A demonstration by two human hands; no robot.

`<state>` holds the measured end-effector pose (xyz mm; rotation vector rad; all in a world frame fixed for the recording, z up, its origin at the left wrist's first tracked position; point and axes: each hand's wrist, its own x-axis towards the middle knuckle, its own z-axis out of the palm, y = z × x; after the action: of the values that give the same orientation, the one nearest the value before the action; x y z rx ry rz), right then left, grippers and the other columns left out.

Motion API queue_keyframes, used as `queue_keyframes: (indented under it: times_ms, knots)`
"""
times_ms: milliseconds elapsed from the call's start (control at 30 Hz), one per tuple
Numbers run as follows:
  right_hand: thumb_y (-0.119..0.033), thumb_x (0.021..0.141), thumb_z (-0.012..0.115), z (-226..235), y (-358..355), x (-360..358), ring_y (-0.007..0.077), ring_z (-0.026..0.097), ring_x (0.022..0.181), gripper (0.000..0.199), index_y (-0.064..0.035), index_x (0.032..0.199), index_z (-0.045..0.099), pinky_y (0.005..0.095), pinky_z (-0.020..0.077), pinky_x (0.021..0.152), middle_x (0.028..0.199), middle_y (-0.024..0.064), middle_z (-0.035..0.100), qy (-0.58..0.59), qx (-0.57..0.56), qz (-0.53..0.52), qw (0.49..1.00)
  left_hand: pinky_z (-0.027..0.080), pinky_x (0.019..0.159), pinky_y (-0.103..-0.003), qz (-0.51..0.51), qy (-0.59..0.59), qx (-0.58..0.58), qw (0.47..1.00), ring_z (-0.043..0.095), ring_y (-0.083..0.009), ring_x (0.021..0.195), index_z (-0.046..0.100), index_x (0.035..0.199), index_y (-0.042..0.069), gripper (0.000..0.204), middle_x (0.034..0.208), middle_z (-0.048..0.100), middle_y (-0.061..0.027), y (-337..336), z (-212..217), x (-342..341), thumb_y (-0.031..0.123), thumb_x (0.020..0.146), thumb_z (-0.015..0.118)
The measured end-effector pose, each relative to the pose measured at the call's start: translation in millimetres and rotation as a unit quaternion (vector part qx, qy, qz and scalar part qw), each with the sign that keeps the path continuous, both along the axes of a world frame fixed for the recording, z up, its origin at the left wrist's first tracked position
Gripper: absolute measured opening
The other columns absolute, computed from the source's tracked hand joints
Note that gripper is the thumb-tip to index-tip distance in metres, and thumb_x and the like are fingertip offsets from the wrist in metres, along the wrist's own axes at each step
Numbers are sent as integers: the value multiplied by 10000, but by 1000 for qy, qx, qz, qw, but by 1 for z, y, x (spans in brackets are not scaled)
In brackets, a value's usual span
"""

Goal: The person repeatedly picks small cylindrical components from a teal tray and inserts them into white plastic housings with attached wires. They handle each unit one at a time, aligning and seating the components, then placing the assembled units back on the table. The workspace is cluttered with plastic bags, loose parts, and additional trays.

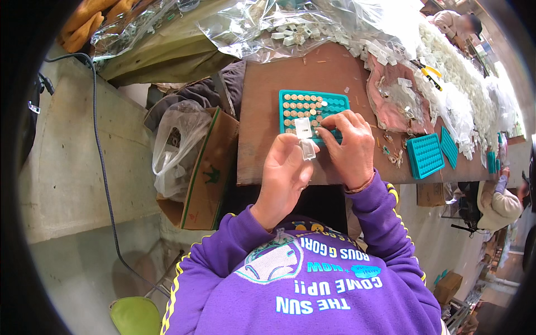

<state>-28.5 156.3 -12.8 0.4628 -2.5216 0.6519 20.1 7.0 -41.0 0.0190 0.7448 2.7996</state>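
My left hand [286, 174] holds a small clear plastic case [305, 136] upright between thumb and fingers, just above the near edge of a teal tray [338, 103]. That tray lies on the brown table [262, 106] and has rows of small round tan pieces [298, 105] in its pockets. My right hand [349, 145] rests over the tray's near right part, fingertips pinched beside the clear case; what they pinch is too small to tell. Purple sleeves cover both forearms.
Two more teal trays [425, 154] lie at the right. Clear bags of small white parts [290, 28] and a long white heap [458, 72] cover the far table. A cardboard box with a plastic bag [192, 162] stands left. Other people sit at the right.
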Motion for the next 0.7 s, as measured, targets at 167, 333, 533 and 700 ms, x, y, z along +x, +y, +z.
queue_keyframes:
  times_ms: [167, 333, 533, 700]
  knots:
    - [-80, 762, 729, 8, 4, -7, 292, 621, 753, 148, -51, 873, 637, 391, 495, 703, 840, 94, 631, -61, -129, 31, 989, 416, 578, -198, -7, -4, 20, 1000, 544, -99, 745, 469, 1159, 135, 201, 1031, 610, -64, 0, -1, 0, 232, 1000, 547]
    - [-67, 796, 689, 13, 4, -19, 323, 634, 731, 118, -41, 904, 648, 387, 510, 654, 839, 138, 621, -69, -77, 63, 993, 499, 749, -284, -9, 13, 32, 999, 603, -180, 873, 501, 1155, 113, 206, 1036, 620, -126, 2, -7, -2, 212, 988, 571]
    - [-46, 791, 680, 10, 3, -17, 338, 632, 750, 95, -42, 861, 616, 396, 513, 658, 826, 130, 611, -69, -57, 60, 994, 519, 806, -322, 0, 22, 20, 1000, 615, -215, 898, 521, 1143, 94, 201, 1039, 619, -163, 3, -11, -3, 196, 982, 584]
    - [-23, 780, 683, 11, 4, -18, 331, 632, 737, 114, -36, 843, 589, 385, 515, 650, 819, 124, 610, -63, -70, 69, 993, 518, 807, -316, -4, 20, 20, 1000, 614, -216, 896, 522, 1137, 92, 197, 1041, 617, -163, 4, -10, -3, 191, 980, 587]
